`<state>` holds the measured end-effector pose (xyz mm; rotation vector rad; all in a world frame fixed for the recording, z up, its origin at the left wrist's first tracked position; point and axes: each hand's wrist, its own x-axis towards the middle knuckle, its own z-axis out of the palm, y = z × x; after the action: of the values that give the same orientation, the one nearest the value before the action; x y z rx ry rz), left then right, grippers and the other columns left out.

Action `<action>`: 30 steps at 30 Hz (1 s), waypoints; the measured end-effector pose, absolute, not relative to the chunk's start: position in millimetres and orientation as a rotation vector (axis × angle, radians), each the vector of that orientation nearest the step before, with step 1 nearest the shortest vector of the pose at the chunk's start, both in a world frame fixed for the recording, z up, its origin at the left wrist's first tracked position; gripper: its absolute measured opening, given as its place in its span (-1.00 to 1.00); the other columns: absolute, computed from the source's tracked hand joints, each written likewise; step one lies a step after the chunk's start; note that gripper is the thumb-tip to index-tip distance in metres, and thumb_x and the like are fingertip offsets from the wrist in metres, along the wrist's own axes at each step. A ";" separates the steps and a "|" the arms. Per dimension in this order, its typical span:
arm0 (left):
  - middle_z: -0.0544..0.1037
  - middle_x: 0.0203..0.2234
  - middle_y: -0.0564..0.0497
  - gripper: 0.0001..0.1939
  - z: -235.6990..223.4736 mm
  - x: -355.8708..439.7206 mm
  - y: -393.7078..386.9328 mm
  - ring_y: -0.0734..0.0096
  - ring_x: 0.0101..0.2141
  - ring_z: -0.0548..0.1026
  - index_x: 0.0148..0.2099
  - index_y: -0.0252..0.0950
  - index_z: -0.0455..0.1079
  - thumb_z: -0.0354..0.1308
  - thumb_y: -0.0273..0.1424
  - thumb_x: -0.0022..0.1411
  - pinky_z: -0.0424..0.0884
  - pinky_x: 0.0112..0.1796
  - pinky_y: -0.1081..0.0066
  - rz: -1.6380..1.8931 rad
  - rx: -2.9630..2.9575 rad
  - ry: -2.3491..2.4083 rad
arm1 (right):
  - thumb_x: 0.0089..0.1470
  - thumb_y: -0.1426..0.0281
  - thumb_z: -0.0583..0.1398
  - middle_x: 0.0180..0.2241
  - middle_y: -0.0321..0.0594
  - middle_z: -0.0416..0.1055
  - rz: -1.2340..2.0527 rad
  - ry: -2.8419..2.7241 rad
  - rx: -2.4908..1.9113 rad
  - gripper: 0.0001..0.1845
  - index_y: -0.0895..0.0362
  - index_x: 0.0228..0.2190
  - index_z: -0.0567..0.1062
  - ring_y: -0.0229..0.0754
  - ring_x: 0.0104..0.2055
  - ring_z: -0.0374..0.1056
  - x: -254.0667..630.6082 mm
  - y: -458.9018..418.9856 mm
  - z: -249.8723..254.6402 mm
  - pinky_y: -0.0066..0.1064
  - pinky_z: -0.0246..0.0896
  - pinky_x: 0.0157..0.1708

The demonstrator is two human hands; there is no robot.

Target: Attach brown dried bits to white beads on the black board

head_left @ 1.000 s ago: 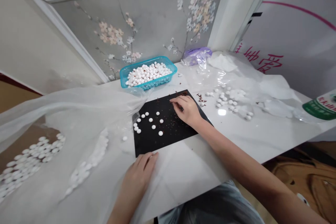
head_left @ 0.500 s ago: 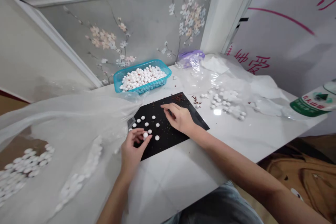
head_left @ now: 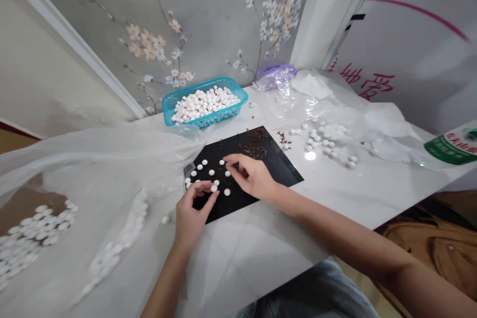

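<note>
My left hand [head_left: 194, 206] pinches a small white ball [head_left: 213, 188] between thumb and fingertips, low over the front left of a black mat [head_left: 244, 198]. My right hand [head_left: 255, 175] is over the middle of the mat, thumb and forefinger drawn together; whatever may be between them is too small to make out. Its fingertips are close to two loose white balls [head_left: 221, 162]. More white balls [head_left: 199, 167] lie on the mat's left part, some partly behind my left hand. Small brown bits [head_left: 255, 150] are scattered over the mat's far part.
Behind the mat stands a blue basket [head_left: 243, 96] full of white balls, brown bits among them. A clear plastic bag [head_left: 112, 159] with many balls covers the left side. On the right are loose balls [head_left: 328, 143], crumpled plastic [head_left: 286, 94] and a green-labelled bottle [head_left: 452, 148].
My right hand has come back from the brown bits toward the white balls and my left hand. The left hand keeps its ball. The view has shifted slightly.
</note>
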<state>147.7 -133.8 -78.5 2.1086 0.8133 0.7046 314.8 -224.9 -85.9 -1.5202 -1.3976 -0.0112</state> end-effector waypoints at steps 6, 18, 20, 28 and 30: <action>0.52 -0.45 0.02 -0.81 -76.6 151.3 -135.3 0.40 -0.39 0.49 -0.35 -0.30 0.39 0.26 -0.32 0.00 0.43 -0.29 0.40 0.575 1.787 0.796 | 0.22 0.46 0.02 -0.30 -0.28 0.41 0.202 -1.477 -1.453 -0.78 0.12 -0.08 0.31 -0.37 -0.57 0.23 294.5 -224.8 -88.8 -0.56 0.16 -0.53; 0.52 -0.49 0.08 -0.84 -74.8 152.2 -132.6 0.50 -0.43 0.46 -0.39 -0.30 0.42 0.30 -0.39 -0.07 0.40 -0.30 0.51 0.578 1.608 0.841 | 0.16 0.50 0.07 -0.41 -0.38 0.35 0.345 -1.430 -1.450 -0.84 0.12 -0.18 0.28 -0.41 -0.64 0.13 291.0 -222.2 -91.9 -0.58 0.00 -0.59; 0.52 -0.49 0.08 -0.83 -75.2 151.5 -131.8 0.51 -0.44 0.46 -0.39 -0.30 0.43 0.30 -0.37 -0.07 0.39 -0.31 0.51 0.568 1.590 0.839 | 0.16 0.50 0.07 -0.44 -0.39 0.33 0.378 -1.412 -1.463 -0.84 0.12 -0.19 0.28 -0.40 -0.63 0.14 290.5 -222.5 -91.9 -0.58 0.00 -0.58; 0.49 -0.51 0.08 -0.79 -77.7 149.7 -128.4 0.54 -0.45 0.42 -0.38 -0.32 0.43 0.31 -0.31 -0.06 0.35 -0.34 0.54 0.573 1.512 0.875 | 0.04 0.51 0.21 -0.53 -0.48 0.23 0.424 -1.430 -1.494 -0.66 0.14 -0.15 0.24 -0.42 -0.66 0.10 288.5 -226.4 -88.4 -0.59 -0.02 -0.60; 0.49 -0.51 0.08 -0.78 -77.7 148.7 -127.3 0.55 -0.44 0.42 -0.39 -0.32 0.43 0.32 -0.30 -0.06 0.34 -0.34 0.55 0.552 1.495 0.875 | 0.04 0.50 0.22 -0.51 -0.47 0.25 0.378 -1.458 -1.516 -0.69 0.13 -0.18 0.24 -0.42 -0.67 0.10 287.3 -225.6 -90.4 -0.58 -0.04 -0.61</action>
<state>148.7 -127.3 -77.7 1.4951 0.8755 0.5519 287.3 -225.6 -90.4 -1.5158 -1.4579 0.3778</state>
